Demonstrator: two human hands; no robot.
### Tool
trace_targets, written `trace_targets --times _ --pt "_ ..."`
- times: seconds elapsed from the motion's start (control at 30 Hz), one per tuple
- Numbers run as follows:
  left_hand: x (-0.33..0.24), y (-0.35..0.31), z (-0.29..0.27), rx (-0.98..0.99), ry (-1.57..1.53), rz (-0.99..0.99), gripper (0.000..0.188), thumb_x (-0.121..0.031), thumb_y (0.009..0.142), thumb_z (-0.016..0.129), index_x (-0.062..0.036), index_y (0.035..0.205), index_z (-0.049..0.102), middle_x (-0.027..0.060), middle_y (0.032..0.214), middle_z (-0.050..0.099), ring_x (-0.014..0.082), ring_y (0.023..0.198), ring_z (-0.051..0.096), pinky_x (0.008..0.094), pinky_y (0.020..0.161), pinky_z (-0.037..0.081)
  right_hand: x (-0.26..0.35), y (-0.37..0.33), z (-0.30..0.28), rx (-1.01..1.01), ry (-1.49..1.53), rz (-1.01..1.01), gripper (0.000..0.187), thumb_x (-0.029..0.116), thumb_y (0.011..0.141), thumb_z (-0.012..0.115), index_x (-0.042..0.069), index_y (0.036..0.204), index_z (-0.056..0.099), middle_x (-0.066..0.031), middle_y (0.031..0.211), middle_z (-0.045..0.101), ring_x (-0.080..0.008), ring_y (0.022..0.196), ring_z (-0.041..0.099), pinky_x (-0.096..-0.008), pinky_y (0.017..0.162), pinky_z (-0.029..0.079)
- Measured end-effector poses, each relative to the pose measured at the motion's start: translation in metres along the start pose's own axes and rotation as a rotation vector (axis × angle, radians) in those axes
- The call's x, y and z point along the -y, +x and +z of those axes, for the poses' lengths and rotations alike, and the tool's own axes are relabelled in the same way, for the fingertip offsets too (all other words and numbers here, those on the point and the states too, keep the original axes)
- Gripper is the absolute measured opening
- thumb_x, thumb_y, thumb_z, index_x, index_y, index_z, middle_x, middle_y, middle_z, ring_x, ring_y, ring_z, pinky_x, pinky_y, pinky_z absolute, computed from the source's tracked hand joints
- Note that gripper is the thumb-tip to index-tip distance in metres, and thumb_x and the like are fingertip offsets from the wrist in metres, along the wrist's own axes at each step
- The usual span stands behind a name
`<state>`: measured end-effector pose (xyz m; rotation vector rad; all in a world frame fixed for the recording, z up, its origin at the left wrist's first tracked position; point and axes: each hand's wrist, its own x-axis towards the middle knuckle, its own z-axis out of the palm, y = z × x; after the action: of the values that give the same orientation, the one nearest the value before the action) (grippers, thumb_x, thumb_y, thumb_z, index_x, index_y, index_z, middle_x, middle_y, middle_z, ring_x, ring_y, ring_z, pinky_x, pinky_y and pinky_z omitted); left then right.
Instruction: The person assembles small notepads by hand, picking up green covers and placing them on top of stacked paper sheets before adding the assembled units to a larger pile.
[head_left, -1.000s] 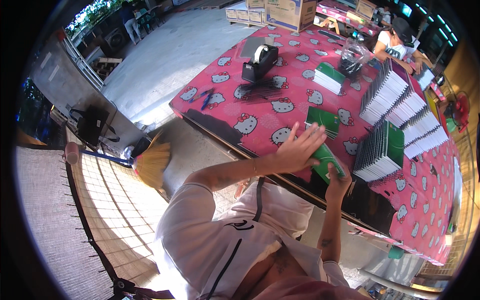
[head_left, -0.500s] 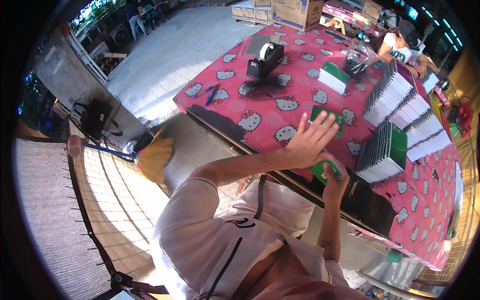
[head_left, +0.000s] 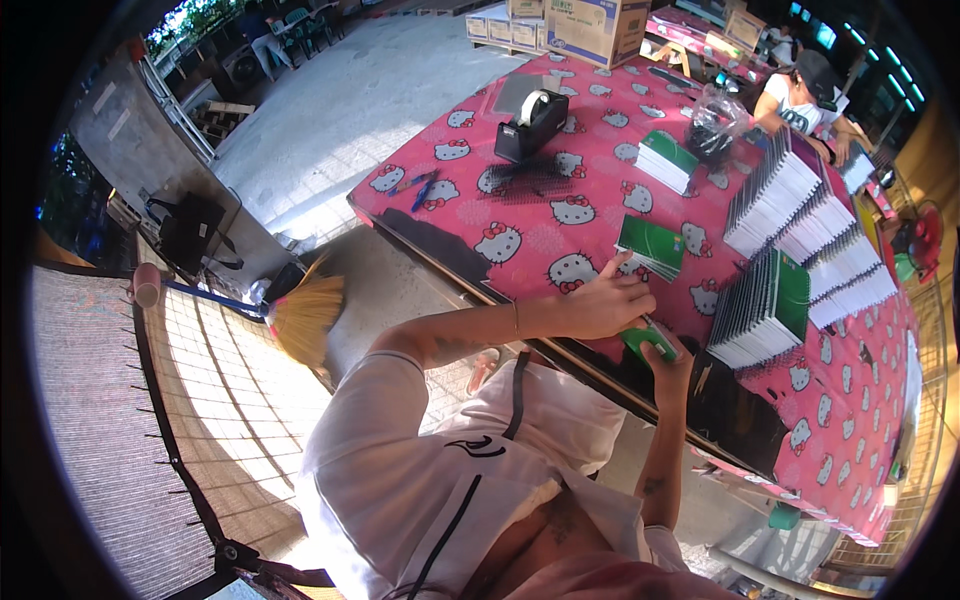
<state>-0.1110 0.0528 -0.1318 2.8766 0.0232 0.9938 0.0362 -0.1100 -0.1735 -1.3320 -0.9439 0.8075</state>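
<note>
A small green-covered notebook (head_left: 636, 343) is upheld at the table's near edge by my right hand (head_left: 668, 372), whose fingers and thumb close round its lower end. My left hand (head_left: 612, 303) reaches across from the left, its fingers bent over the notebook's upper end; the fingertips are partly hidden. Just beyond lies a short stack of green notebooks (head_left: 652, 244). To the right stands a taller stack of spiral-bound green notebooks (head_left: 765, 310), white page edges showing.
The pink patterned table (head_left: 520, 270) carries a black tape dispenser (head_left: 532, 125), black binding wires (head_left: 530, 180), blue-handled pliers (head_left: 425, 190), another green stack (head_left: 668, 162), tall notebook stacks (head_left: 785, 200) and a clear plastic bag (head_left: 715, 125). A co-worker (head_left: 800, 100) sits at the far right.
My left hand has come down from flat, spread fingers to bent fingers at the notebook's upper end. My right hand keeps its grip on the notebook, slightly lower.
</note>
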Motion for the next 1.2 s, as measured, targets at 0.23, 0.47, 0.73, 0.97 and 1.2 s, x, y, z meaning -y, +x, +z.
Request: trace_targets --times 0.23,0.47,0.73,0.97,1.2 --pt "-0.005 -0.001 -0.014 0.103 -0.066 -0.050 0.026 -0.028 0.088 0.067 -0.0126 0.108 0.059 0.0015 0.097 0.063 0.0221 0.098 0.063 0.0639 0.114 0.018 -0.004 -0.001 -0.001 -0.006 -0.053 -0.068 0.033 0.005 0.090 0.068 -0.005 0.121 0.064 -0.0048 0.107 0.068 -0.0092 0.096 0.059 -0.0261 0.088 0.047" --pt "-0.036 -0.022 -0.018 0.121 0.120 -0.080 0.067 -0.050 0.088 0.060 -0.0057 0.137 0.047 0.0138 0.143 0.045 0.0279 0.138 0.039 0.0665 0.111 0.020 0.019 -0.014 0.017 -0.148 -0.017 -0.041 0.029 0.006 0.092 0.068 -0.005 0.119 0.065 -0.0045 0.106 0.069 -0.0101 0.097 0.059 -0.0263 0.089 0.047" --pt "-0.038 -0.006 -0.011 0.065 0.130 -0.117 0.091 -0.063 0.086 0.054 -0.0015 0.150 0.031 0.0210 0.157 0.029 0.0368 0.146 0.026 0.0658 0.112 0.020 0.021 -0.011 0.023 -0.126 -0.014 -0.112 0.030 0.005 0.092 0.068 -0.005 0.120 0.065 -0.0031 0.105 0.069 -0.0097 0.095 0.060 -0.0249 0.087 0.047" --pt "-0.042 0.006 -0.005 0.056 0.167 -0.130 0.096 -0.065 0.082 0.056 -0.0010 0.149 0.032 0.0206 0.157 0.028 0.0379 0.147 0.023 0.0646 0.112 0.019 -0.015 -0.002 0.014 -0.058 -0.069 -0.165 0.029 0.000 0.090 0.066 -0.005 0.119 0.065 -0.0023 0.104 0.069 -0.0089 0.093 0.061 -0.0238 0.084 0.048" --pt "-0.047 0.008 0.004 0.052 0.131 -0.111 0.089 -0.062 0.088 0.052 -0.0010 0.150 0.031 0.0193 0.158 0.027 0.0370 0.147 0.023 0.0635 0.113 0.019 -0.020 0.004 0.006 -0.063 -0.110 -0.175 0.027 0.004 0.092 0.065 -0.003 0.118 0.066 -0.0021 0.100 0.070 -0.0068 0.092 0.057 -0.0249 0.082 0.048"
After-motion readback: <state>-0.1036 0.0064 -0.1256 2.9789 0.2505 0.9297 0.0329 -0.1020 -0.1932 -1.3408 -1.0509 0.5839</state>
